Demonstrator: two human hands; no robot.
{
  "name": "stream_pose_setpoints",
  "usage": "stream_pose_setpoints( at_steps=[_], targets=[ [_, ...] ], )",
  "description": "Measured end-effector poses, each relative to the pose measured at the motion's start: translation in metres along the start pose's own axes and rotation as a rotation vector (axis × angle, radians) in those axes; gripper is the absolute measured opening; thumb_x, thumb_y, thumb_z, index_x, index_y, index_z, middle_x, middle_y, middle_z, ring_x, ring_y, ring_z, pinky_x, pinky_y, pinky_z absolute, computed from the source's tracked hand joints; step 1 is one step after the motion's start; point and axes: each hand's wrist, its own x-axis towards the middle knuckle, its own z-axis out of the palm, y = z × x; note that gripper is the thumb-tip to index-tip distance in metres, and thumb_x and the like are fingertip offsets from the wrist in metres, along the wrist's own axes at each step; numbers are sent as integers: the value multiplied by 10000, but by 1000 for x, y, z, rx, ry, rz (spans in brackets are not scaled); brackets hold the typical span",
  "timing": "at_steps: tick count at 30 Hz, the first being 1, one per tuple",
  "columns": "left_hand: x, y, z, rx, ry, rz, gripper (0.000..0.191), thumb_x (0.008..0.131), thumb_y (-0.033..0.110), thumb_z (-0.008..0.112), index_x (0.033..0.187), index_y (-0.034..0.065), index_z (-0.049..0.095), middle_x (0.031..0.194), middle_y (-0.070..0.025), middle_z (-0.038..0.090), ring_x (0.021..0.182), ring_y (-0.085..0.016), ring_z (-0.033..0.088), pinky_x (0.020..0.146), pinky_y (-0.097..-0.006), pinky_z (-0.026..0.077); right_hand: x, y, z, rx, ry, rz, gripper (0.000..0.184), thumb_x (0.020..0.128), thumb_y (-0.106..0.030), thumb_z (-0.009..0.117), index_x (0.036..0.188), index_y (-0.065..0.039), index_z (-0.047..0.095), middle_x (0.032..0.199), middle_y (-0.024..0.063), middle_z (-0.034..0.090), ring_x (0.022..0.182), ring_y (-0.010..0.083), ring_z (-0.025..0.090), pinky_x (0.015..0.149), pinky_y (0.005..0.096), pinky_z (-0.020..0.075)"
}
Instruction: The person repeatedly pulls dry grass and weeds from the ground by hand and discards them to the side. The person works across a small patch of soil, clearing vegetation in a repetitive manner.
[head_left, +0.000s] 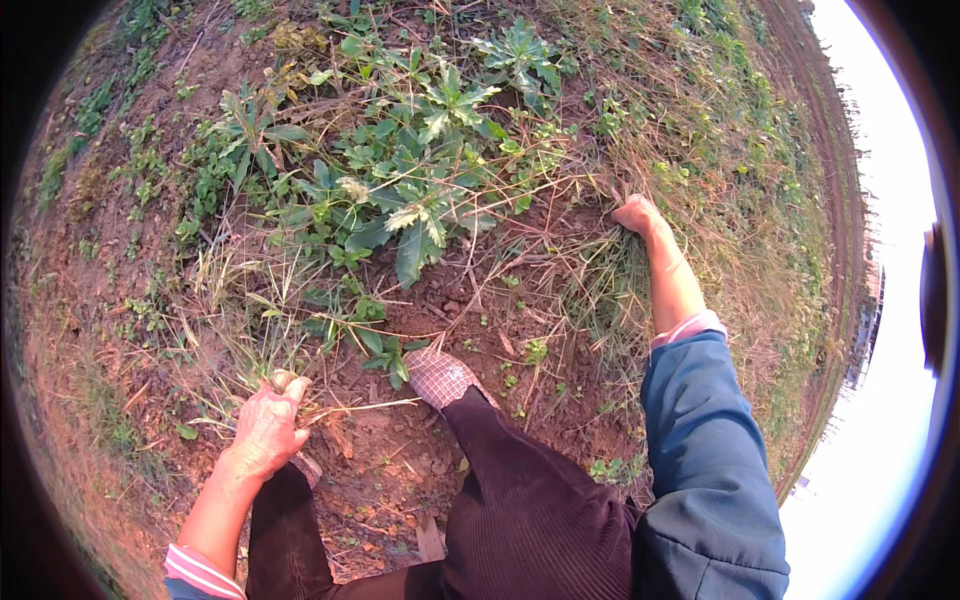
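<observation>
At lower left, my left hand (268, 427) is curled around a tuft of grass (262, 360); pale stems stick out past the fingers. My right hand (639, 216) reaches out to the right, its fingers closed on grass close to the soil. A heap of green and dry grass (611, 289) hangs or lies just below that hand; how much of it is in the grip is hidden. Between the hands grow broad-leaved weeds with toothed leaves (420, 217), with thin reddish grass stems (525, 202) across them.
A checked shoe (448, 377) stands on the reddish soil (397, 442) below the weeds. My brown corduroy trouser leg (540, 495) fills the lower middle. A pale flat piece (430, 538) lies between the legs. Ploughed rows (832, 172) run along the right edge.
</observation>
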Motion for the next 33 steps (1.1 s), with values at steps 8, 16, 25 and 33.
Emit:
stream_pose_setpoints(
  at_steps=[8,16,25,33],
  targets=[
    [2,4,-4,4,8,-12,628,685,124,778,1260,74,529,1222,-170,554,1084,-384,593,930,-451,513,18,32,25,102,2,68,569,833,-375,628,1211,50,625,1260,266,618,1149,372,623,976,412,497],
    [-9,-4,7,0,54,-22,624,696,136,775,1266,69,529,1188,-192,580,1082,-377,608,921,-453,519,-22,60,25,662,143,-157,343,924,-326,607,1028,-12,699,914,240,705,859,362,687,772,406,536],
    [-8,-6,14,0,123,53,645,684,100,756,1278,56,506,1175,-198,531,1044,-406,593,887,-471,510,-306,50,116,-237,-914,-450,310,876,-367,575,957,-106,721,921,188,724,894,343,706,835,456,555],
    [-7,-4,11,-23,94,8,659,676,97,770,1283,61,515,1230,-198,527,1089,-406,583,922,-460,505,-229,-9,97,-127,321,-805,357,765,-211,687,1092,-78,631,1198,173,526,1206,342,469,1050,536,343]
  ],
)
